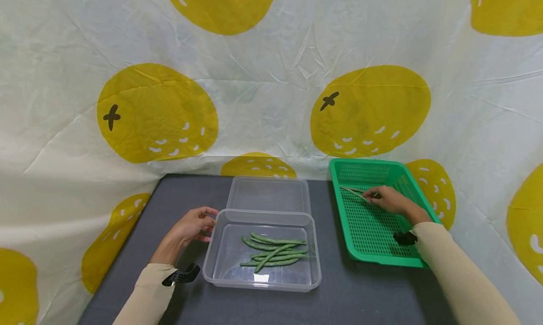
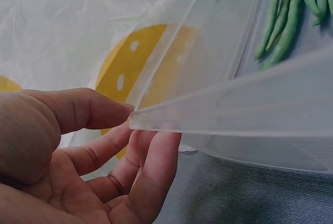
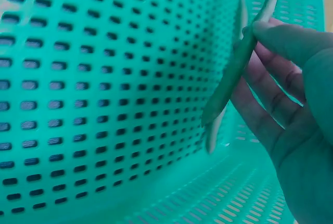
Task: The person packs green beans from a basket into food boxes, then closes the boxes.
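At the upper left corner of a clear plastic container, my left hand pinches the rim, thumb on top and fingers beneath, as the left wrist view shows. Several green beans lie loosely piled on the container's floor. Over on the right, my right hand reaches into a green plastic basket. Between its thumb and fingers it pinches a green bean, seen close up in the right wrist view. Another bean shows behind that one, against the basket's slotted floor.
A clear flat lid lies directly behind the container on the dark tabletop. A white cloth with yellow fruit prints hangs along the back and both sides. The basket's raised walls surround the right hand.
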Available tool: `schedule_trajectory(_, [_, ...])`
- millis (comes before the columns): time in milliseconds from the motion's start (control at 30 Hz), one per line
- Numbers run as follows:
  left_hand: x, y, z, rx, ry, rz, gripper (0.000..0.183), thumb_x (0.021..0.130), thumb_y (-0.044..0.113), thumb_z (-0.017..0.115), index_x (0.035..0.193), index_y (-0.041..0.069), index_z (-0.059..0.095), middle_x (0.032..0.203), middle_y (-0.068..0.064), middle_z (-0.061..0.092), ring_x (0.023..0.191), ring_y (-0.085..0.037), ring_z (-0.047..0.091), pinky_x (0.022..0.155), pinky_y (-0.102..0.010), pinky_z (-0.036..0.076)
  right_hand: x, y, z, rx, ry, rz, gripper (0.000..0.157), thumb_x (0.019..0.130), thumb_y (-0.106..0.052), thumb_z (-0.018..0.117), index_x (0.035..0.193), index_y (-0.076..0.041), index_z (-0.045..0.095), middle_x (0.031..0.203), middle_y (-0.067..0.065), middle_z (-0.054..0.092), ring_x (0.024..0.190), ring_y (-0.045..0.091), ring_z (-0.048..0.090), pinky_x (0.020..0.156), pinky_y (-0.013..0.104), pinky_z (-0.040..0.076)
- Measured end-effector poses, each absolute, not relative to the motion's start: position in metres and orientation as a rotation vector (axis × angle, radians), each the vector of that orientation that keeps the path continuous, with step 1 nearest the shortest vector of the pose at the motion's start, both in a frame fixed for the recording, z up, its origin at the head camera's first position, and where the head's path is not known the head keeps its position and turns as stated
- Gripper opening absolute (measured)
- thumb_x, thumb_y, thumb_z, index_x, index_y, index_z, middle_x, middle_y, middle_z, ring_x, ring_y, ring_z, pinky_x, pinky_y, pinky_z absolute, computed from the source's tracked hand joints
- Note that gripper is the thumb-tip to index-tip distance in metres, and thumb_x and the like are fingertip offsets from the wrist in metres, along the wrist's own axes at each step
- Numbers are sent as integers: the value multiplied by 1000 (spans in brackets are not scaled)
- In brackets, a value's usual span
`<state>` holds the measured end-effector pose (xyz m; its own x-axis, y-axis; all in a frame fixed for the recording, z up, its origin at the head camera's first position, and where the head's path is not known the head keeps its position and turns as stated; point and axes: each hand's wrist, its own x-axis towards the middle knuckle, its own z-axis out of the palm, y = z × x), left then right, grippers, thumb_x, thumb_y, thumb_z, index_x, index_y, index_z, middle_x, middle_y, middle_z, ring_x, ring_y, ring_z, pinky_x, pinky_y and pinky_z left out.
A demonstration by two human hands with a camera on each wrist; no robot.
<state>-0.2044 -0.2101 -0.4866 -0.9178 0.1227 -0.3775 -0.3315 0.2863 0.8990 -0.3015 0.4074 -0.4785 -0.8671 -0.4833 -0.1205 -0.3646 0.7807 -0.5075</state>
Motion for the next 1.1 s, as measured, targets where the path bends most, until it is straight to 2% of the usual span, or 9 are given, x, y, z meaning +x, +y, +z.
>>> schedule_trajectory(300, [-203, -208, -485, -203, 2206, 1651, 40, 94, 7, 59, 132, -1, 56, 107, -21, 67, 82, -23, 67, 67, -41, 60, -294, 397, -461, -634, 2696, -757, 35, 105, -20, 56, 132, 0, 63, 123, 16, 67, 110, 34, 63, 88, 49, 54])
schedule_trajectory(567, [-204, -209, -486, -188, 2198, 1656, 42, 94, 7, 59, 134, -2, 54, 110, -22, 66, 83, -23, 67, 68, -41, 60, -289, 396, -447, -628, 2662, -852, 35, 105, -19, 55, 133, 1, 61, 119, 21, 67, 102, 38, 64, 80, 47, 56])
schedule_trajectory(800, [-205, -210, -487, -199, 2205, 1651, 41, 94, 6, 58, 134, -2, 55, 109, -22, 66, 83, -23, 67, 67, -41, 60, -289, 377, -428, -710, 2635, -949, 31, 105, -22, 57, 131, -8, 63, 119, 21, 66, 98, 38, 64, 73, 44, 56])
schedule_trajectory(1000, [-204, -208, -486, -196, 2205, 1653, 41, 93, 6, 59, 133, -2, 55, 107, -21, 66, 82, -23, 66, 66, -40, 60, -285, 352, -416, -806, 2595, -971, 24, 104, -21, 58, 127, -16, 66, 112, 7, 70, 91, 38, 62, 69, 43, 55])
schedule_trajectory(1100, [-204, -208, -485, -192, 2204, 1652, 41, 94, 7, 59, 133, -2, 55, 107, -21, 67, 82, -23, 67, 66, -40, 60, -283, 340, -412, -845, 2581, -977, 25, 103, -20, 59, 127, -13, 67, 110, 5, 72, 88, 37, 61, 68, 41, 55])
